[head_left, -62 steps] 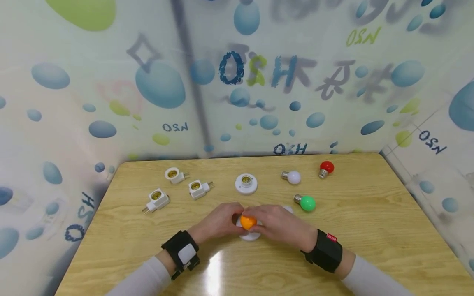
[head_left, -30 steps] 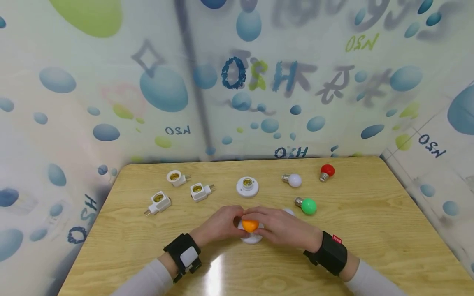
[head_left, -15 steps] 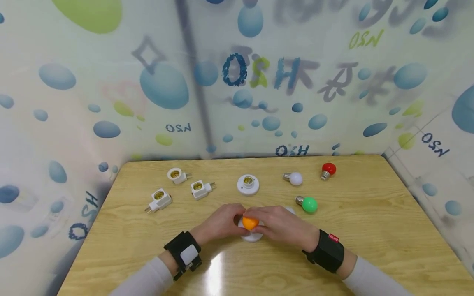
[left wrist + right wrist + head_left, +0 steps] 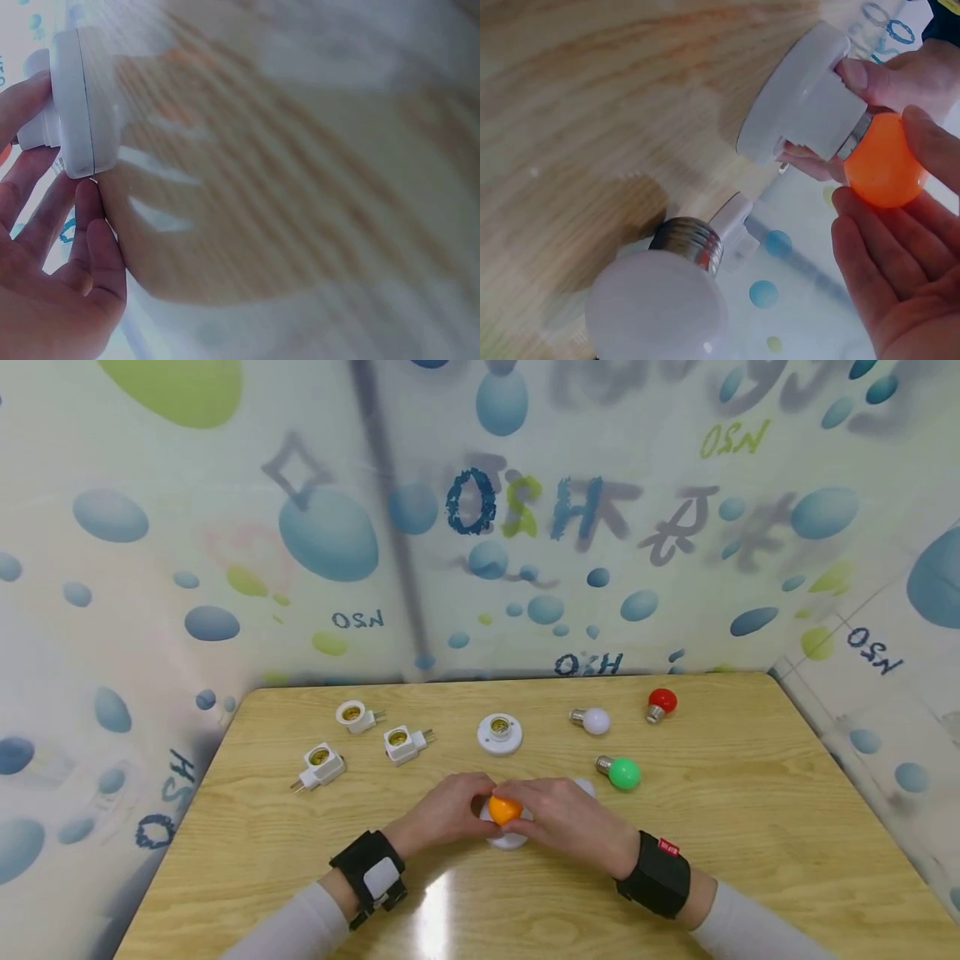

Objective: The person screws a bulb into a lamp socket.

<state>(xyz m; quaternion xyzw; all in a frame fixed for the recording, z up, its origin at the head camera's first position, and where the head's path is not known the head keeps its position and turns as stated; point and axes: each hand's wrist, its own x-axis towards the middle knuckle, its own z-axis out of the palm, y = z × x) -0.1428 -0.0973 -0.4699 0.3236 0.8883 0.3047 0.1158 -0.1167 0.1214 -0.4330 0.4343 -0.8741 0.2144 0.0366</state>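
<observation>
Near the middle of the table, my left hand point(image 4: 450, 810) grips a round white lamp holder point(image 4: 802, 97) by its raised socket, thumb on one side and fingers on the other. My right hand point(image 4: 566, 818) pinches an orange light bulb point(image 4: 885, 161) between thumb and fingertips. The bulb's metal base is at the socket's mouth, with a strip of metal showing between the orange globe and the white plastic. In the left wrist view the holder's flat base point(image 4: 75, 105) stands against the wooden surface. A white bulb point(image 4: 656, 304) lies beside my right hand, mostly hidden by it in the head view.
A second round lamp holder point(image 4: 499, 734) stands farther back. At the left lie plug-in sockets: one round point(image 4: 356, 716) and two square, one nearer point(image 4: 321, 765), one farther right point(image 4: 405, 744). Right of centre are a white bulb point(image 4: 596, 721), a green bulb point(image 4: 623, 773) and a red bulb point(image 4: 662, 701).
My right fingers have shifted around the orange bulb; a second ago they covered more of its top. My left hand keeps its hold on the lamp holder. The head view has shifted slightly.
</observation>
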